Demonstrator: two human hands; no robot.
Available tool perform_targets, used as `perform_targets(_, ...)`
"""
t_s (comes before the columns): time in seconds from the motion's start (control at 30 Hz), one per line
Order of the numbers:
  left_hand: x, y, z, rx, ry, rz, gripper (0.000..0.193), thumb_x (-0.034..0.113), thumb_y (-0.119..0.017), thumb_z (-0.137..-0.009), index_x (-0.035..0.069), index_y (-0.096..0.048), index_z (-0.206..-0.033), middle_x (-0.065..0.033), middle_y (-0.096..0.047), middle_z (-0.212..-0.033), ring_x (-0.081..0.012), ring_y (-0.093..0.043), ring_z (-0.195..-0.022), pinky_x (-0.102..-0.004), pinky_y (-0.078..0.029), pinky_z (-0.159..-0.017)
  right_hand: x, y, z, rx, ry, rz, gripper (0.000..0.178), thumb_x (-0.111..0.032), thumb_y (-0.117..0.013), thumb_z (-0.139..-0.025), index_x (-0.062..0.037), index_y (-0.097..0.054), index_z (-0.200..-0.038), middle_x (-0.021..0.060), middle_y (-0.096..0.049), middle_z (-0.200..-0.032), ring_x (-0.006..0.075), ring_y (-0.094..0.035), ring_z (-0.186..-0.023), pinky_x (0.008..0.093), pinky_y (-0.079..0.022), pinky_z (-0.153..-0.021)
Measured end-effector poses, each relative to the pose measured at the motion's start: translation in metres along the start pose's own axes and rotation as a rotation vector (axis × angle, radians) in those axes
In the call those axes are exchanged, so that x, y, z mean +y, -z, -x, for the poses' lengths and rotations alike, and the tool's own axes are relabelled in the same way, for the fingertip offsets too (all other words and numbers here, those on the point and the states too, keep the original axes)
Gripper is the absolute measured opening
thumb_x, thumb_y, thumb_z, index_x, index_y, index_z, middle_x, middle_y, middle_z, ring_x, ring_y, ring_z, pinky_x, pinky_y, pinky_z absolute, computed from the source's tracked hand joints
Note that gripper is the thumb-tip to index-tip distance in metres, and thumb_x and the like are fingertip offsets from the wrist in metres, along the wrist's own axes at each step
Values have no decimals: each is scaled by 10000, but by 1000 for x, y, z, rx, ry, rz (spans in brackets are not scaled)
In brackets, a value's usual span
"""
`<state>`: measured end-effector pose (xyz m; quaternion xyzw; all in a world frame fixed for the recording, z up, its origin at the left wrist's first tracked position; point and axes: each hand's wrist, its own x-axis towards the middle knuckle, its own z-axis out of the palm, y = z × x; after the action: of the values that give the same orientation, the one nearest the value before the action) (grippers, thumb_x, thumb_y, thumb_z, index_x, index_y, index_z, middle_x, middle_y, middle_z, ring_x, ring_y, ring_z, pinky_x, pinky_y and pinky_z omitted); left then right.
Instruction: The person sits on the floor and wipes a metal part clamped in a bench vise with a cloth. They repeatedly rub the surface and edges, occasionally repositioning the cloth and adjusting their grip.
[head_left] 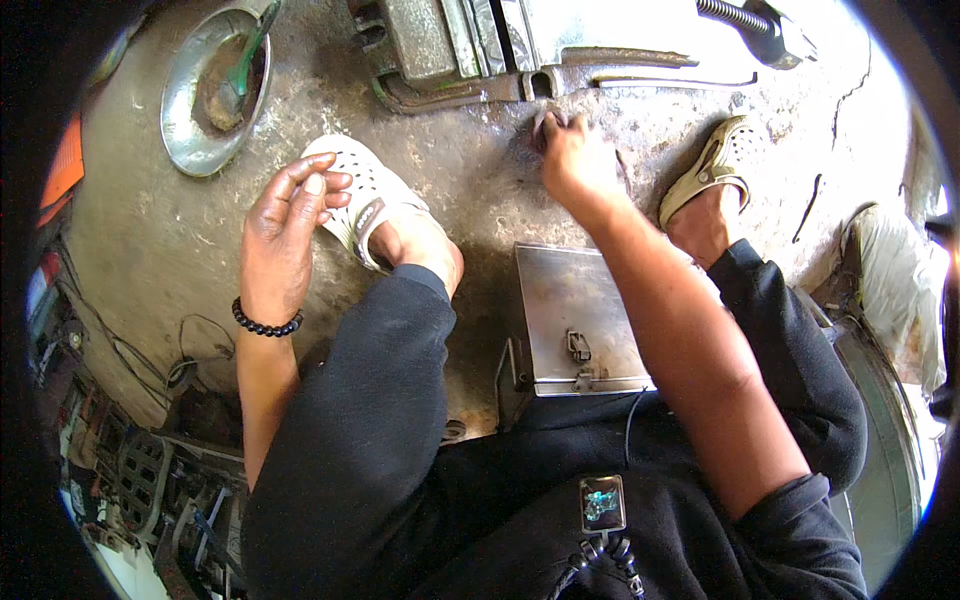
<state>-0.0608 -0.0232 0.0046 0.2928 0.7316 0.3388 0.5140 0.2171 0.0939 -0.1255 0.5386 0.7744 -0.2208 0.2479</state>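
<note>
I sit low over a stained concrete floor point(480, 180), and the small dark piece point(545, 120) lies on it just in front of a grey metal machine base point(470, 50), right under my right hand point(575, 165). My right fingertips point(550, 125) are bunched together, pinching it. My left hand point(280, 235) hangs loosely spread and empty above my pale clog point(365, 195), a metal box point(575, 320) between my feet.

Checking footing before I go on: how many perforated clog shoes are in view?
2. The white clog is on the foot beside the left hand; the tan clog sits right of the right hand. None seems hidden.
</note>
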Motion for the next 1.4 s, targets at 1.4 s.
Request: perform_targets(1.4, -16, -2, 22, -42, 32, -77, 287, 178, -502, -1047, 10, -596, -1260, -75, -693, -1078, -109, -645, -939, -243, -480, -813, 17, 15, -24, 276, 185, -96, 543, -94, -482, -920, -128, -471, -1462, 233, -584, -1188, 400, -608, -1084, 478, -536, -884)
